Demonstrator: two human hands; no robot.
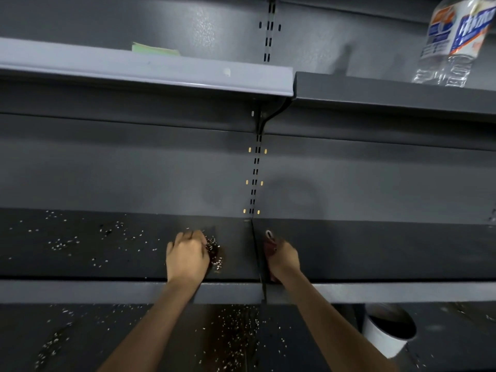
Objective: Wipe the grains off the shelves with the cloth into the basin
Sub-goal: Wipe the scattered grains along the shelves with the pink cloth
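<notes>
**shelfwatcher:** ok so both arms reach up and forward onto the middle shelf [80, 264], one on each side of the seam between the two shelf sections. The left hand [186, 257] is knuckles-up, fingers curled around a dark cloth [213, 252] that pokes out on its right side, pressed down on the shelf. The cloth has pale grains [64, 244] stuck all over it.

**grainguy:** and the right one?

**shelfwatcher:** right hand [283, 259] sits just past the seam, fingers curled on something reddish [269, 244], too dark and small to say what it is. Wrist is bent, forearm coming up over the shelf's front lip.

**grainguy:** where's the mess?

**shelfwatcher:** grains scattered across the left half of that shelf, mostly well left of the hand, plus a thick sprinkle on the lower shelf [228, 339] between the forearms. A white basin [386, 336] sits on the lower level off to the right, tilted. Up top there's a clear plastic bottle [451, 41] on the right and a green pad [154, 48] on the left shelf.
</notes>
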